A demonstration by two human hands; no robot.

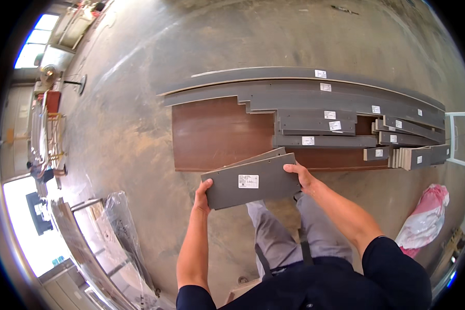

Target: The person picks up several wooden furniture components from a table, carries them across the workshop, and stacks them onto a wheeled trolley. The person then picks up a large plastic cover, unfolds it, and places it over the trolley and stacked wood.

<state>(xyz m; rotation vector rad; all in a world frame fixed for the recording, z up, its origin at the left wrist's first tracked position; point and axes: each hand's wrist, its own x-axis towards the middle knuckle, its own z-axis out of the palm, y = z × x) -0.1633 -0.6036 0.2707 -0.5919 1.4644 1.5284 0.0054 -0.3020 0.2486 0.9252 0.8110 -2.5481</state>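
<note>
Well, grey panels (268,181): two — overlapping.
Your left hand (202,197): grips left end.
Right hand (304,178): grips right end — both thumbs (291,168) in front.

From here, a broad sheet (217,134) lies flat on the floor (134,129), long boards (299,93) along its far side and short pieces (411,159) clustered at its right end. Near its front edge, two panels (274,181), one behind the other, sit between the left grip (202,195) and right grip (302,176). A sack (423,219) lies to the right; a fan (49,75) stands far left.
</note>
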